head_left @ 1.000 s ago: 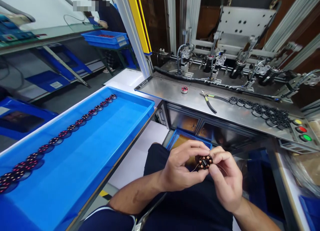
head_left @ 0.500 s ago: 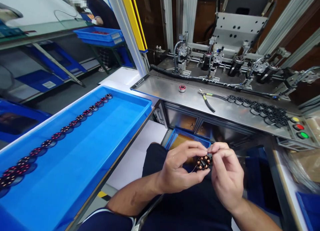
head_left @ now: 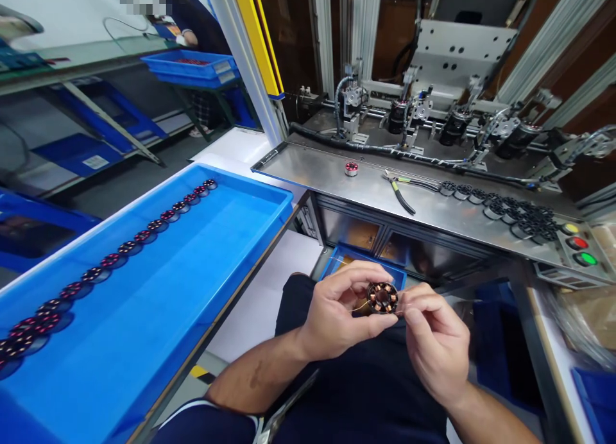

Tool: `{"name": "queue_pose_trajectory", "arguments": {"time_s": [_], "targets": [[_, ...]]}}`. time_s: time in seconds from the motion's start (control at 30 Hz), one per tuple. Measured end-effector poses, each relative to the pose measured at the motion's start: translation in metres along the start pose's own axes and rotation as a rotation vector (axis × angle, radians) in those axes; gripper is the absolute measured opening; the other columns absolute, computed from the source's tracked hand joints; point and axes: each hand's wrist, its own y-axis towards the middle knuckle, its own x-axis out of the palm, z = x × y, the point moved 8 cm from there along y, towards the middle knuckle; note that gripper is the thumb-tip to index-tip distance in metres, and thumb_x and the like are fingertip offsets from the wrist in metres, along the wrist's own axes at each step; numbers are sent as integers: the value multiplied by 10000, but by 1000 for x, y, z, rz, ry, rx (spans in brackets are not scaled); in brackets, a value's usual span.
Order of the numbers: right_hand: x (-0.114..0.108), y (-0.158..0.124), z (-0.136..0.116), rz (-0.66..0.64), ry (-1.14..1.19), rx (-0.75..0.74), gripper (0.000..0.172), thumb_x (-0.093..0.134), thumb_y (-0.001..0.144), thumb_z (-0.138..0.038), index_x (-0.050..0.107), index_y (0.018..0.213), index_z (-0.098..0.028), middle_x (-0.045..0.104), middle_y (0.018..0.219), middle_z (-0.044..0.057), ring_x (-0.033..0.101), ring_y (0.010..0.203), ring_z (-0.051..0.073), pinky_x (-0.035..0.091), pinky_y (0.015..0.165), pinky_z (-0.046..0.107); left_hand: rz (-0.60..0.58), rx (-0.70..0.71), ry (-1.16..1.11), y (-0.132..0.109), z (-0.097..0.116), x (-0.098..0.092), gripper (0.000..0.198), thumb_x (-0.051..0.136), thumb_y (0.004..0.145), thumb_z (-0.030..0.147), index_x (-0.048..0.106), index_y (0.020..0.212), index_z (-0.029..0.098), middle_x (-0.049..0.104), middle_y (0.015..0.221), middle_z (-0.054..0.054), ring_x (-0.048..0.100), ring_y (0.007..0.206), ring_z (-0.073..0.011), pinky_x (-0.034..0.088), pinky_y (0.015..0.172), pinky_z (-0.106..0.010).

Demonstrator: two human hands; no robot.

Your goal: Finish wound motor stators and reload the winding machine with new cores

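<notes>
A small round stator with copper windings [head_left: 382,298] is held over my lap, its face turned up toward me. My left hand [head_left: 339,317] grips it between thumb and fingers from the left. My right hand [head_left: 434,339] pinches its right edge, where thin copper wire ends stick out. A large blue tray [head_left: 192,283] at my left carries a long row of wound stators [head_left: 120,248] along its far side.
A steel bench [head_left: 337,181] ahead bears one red-wound stator [head_left: 351,169], cutting pliers [head_left: 400,194] and several black bare cores [head_left: 514,213]. Yellow, red and green buttons [head_left: 577,244] sit at its right. A winding machine [head_left: 433,110] stands behind. Another person works far left.
The stator has been turned from edge-on to face-up and raised slightly. My right fingers slid from its top to its right edge.
</notes>
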Motion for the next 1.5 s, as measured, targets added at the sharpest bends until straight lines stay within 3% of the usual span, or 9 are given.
{"name": "queue_pose_trajectory", "arguments": {"time_s": [0.23, 0.47, 0.8, 1.0, 1.17, 1.27, 1.33, 1.43, 1.5], "targets": [[-1, 0, 3, -63, 21, 79, 81, 583, 947, -164, 637, 906, -209, 575, 840, 22, 568, 818, 137, 497, 718, 263, -23, 61, 19, -1, 7, 4, 479, 859, 643, 88, 729, 1088, 206, 700, 1032, -86, 695, 941, -174, 609, 798, -246], [-10, 2, -18, -66, -147, -84, 166, 565, 914, -53, 636, 908, -203, 595, 803, 25, 594, 800, 158, 511, 773, 336, -56, 79, 69, 0, 10, 10, 478, 828, 632, 69, 724, 1083, 187, 711, 1015, -99, 699, 905, -183, 604, 745, -242], [-1, 14, -52, -147, -384, -415, 311, 630, 795, 12, 675, 1036, -181, 644, 842, 51, 618, 773, 179, 526, 671, 346, -93, 8, 27, 3, 8, 14, 396, 820, 635, 145, 717, 1017, 162, 727, 969, -93, 706, 843, -178, 608, 729, -253], [0, 2, -54, -51, -356, -378, 260, 604, 797, 30, 673, 934, -180, 637, 754, 24, 608, 691, 168, 526, 687, 387, -8, 187, 173, 4, 23, 11, 436, 817, 630, 127, 714, 1052, 164, 740, 955, -102, 714, 843, -191, 606, 711, -252], [6, -5, -50, -84, -273, -359, 241, 584, 822, 10, 664, 951, -178, 615, 756, 21, 583, 671, 154, 517, 693, 396, 34, 271, 247, 3, 31, 14, 482, 819, 600, 99, 712, 1063, 181, 756, 955, -95, 724, 859, -206, 611, 768, -287], [-1, 0, -50, -103, -290, -378, 205, 636, 842, -69, 672, 1008, -182, 624, 787, 39, 595, 719, 180, 522, 695, 409, 3, 188, 96, 5, 27, 15, 471, 817, 607, 85, 715, 1057, 181, 748, 951, -85, 714, 845, -185, 599, 728, -247], [-9, 7, -52, -132, -334, -404, 306, 706, 813, -106, 676, 1106, -191, 637, 870, 66, 612, 825, 215, 530, 730, 424, -39, 64, -31, 5, 20, 16, 430, 823, 628, 104, 714, 1038, 176, 745, 943, -79, 704, 810, -165, 593, 708, -235], [-9, 20, -56, -299, -372, -431, 471, 763, 788, -145, 656, 1236, -242, 645, 1026, 100, 611, 958, 250, 542, 778, 453, -91, -150, -147, 2, 6, 20, 375, 844, 628, 155, 717, 981, 155, 745, 889, -76, 696, 773, -162, 589, 708, -249], [-4, 27, -59, -438, -359, -444, 469, 765, 809, -195, 655, 1255, -284, 652, 1083, 106, 613, 986, 257, 551, 782, 471, -113, -268, -194, -3, -2, 23, 386, 857, 598, 163, 721, 958, 144, 749, 864, -75, 697, 767, -165, 581, 710, -251]]}}
